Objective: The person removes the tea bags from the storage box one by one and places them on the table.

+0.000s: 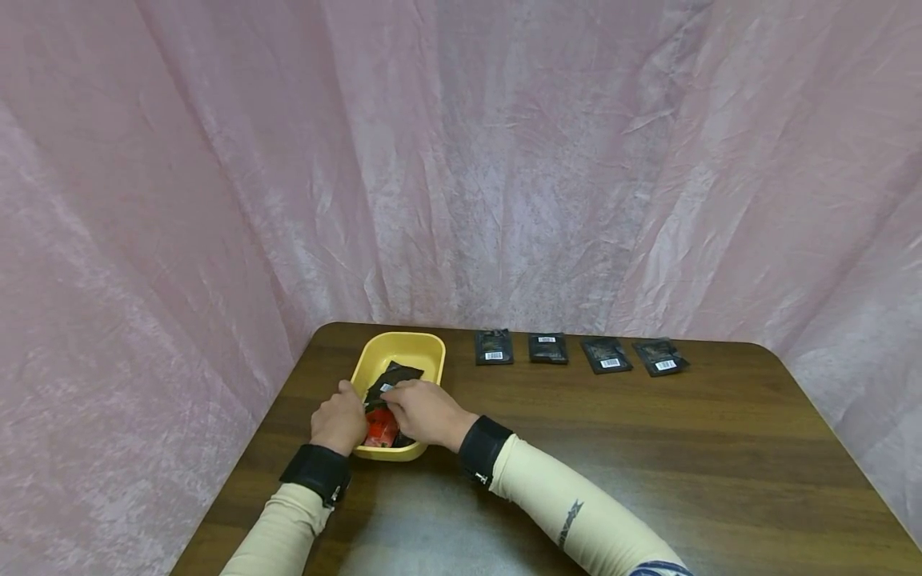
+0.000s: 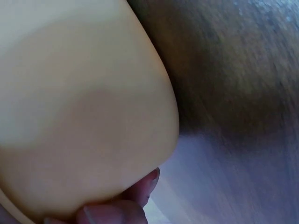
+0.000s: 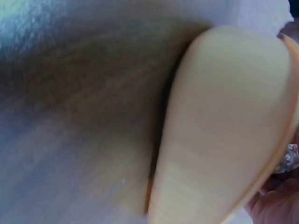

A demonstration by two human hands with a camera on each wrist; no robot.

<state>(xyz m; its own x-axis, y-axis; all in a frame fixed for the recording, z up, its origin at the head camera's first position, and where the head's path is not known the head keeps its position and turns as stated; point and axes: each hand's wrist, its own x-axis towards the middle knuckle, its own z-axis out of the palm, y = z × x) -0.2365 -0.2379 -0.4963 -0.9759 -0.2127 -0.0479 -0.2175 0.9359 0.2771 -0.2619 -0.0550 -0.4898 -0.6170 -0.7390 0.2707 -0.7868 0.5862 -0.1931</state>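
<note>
While the brown worktop [image 1: 576, 448] carries a yellow tray [image 1: 407, 346] at ten o'clock, its long axis running six to twelve, the right hand [image 1: 426, 412] pinches a black sachet [image 1: 394, 376] inside it. The left hand [image 1: 338, 420] grips the tray's near-left rim. A red packet [image 1: 380, 432] lies beneath; four sachets [image 1: 579, 353] line twelve o'clock.

A dark brown wooden table [image 1: 648, 448] with rounded corners stands before a wrinkled pink curtain [image 1: 461, 160] that closes it on three sides, evenly lit.
</note>
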